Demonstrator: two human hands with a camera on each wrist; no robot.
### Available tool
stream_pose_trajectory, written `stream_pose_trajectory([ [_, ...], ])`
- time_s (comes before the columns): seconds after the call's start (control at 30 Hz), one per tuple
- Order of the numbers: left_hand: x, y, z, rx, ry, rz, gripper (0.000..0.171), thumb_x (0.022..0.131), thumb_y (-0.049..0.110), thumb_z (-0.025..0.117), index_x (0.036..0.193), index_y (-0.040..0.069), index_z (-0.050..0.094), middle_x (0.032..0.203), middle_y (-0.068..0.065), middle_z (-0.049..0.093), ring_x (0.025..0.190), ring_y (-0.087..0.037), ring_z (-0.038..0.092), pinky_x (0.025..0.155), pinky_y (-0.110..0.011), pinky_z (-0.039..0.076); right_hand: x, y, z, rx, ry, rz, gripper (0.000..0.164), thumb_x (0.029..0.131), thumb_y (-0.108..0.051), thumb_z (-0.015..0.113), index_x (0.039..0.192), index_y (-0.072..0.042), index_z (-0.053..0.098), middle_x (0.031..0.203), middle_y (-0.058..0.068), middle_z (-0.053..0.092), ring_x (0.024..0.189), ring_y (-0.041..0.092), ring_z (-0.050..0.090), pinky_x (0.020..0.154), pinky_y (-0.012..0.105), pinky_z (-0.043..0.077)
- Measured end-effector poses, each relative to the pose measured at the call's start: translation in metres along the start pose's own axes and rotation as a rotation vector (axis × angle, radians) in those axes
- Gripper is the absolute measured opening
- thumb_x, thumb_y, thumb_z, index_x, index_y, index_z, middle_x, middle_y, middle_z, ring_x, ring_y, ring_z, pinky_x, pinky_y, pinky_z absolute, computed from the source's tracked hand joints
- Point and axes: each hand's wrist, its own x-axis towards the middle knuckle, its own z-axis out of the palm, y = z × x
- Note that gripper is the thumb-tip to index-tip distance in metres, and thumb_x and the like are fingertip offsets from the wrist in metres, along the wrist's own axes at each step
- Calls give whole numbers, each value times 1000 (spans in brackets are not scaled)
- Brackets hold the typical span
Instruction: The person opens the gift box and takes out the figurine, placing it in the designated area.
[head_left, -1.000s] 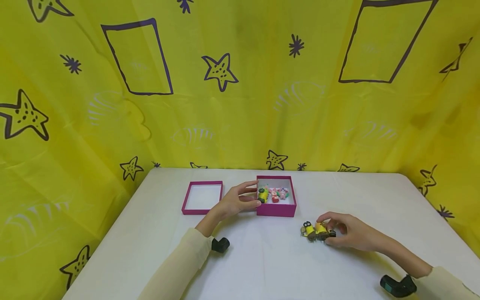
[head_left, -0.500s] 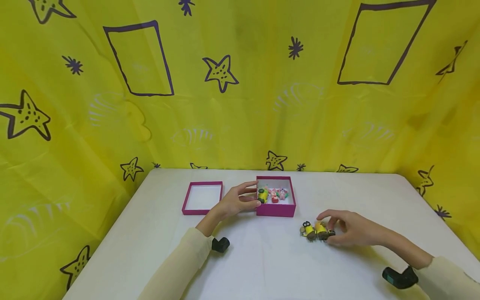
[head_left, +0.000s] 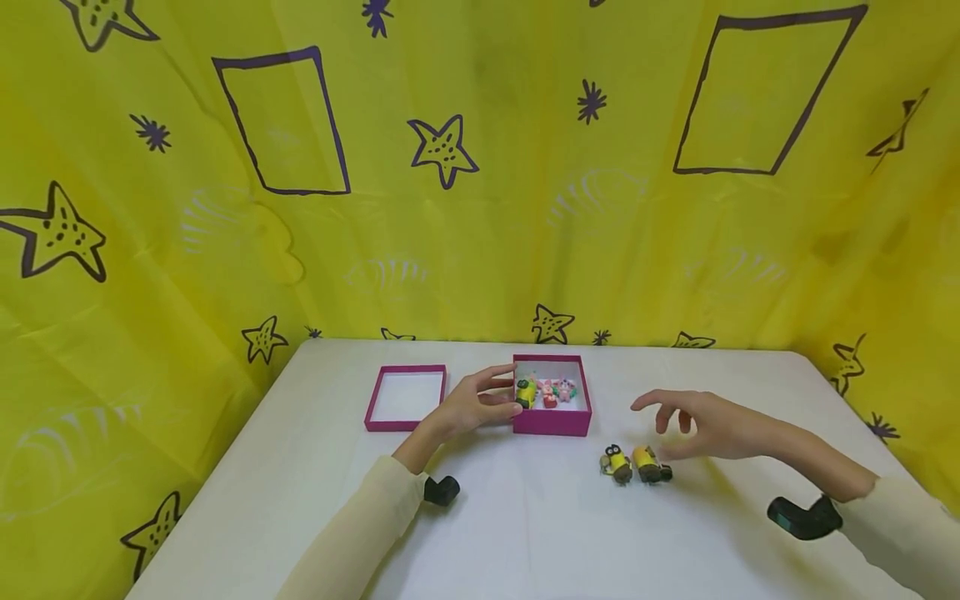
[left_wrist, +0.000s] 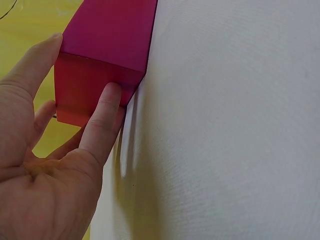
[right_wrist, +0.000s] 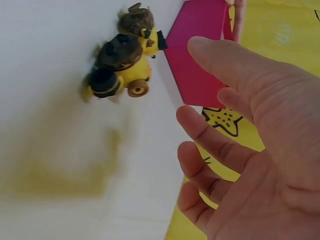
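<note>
The counter (head_left: 525,525) is white, with a flat top, and its far corners are rounded. Toward the far left lies a shallow tray (head_left: 392,426) with a deep pink rim and a white inside. Near the middle, also toward the far edge, stands a deeper pink box (head_left: 551,423), open at the top. Closer to the front and to the right there are two small figures, just beside each other: a big-eyed yellow one (head_left: 617,464) and a yellow-and-brown one (head_left: 647,463). Soft shadows fall on the surface.
</note>
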Motion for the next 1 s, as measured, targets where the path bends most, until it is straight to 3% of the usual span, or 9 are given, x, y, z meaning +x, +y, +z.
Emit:
stream_pose_trajectory([
  [0.43, -2, -1, 2, 8, 2, 2, 74, 93, 17, 79, 157, 23, 44, 151, -11, 52, 134, -31, 56, 105, -41, 52, 20, -22, -11, -4, 19, -24, 62, 91, -35, 80, 143, -20, 52, 117, 6, 66, 89, 14, 62, 70, 29, 55],
  [0.73, -2, -4, 0, 8, 7, 23, 73, 93, 17, 79, 157, 21, 45, 151, -11, 51, 134, -33, 55, 104, -41, 52, 43, -31, -8, 6, 92, -38, 62, 90, -35, 81, 143, -17, 53, 119, 5, 67, 96, 24, 63, 72, 31, 56],
  [1.0, 0, -2, 1, 5, -2, 34, 73, 93, 17, 78, 157, 21, 44, 151, -11, 51, 134, -32, 55, 104, -40, 52, 65, -36, -4, 25, 121, -49, 62, 92, -27, 80, 144, -10, 52, 121, 16, 66, 100, 32, 63, 75, 33, 56],
])
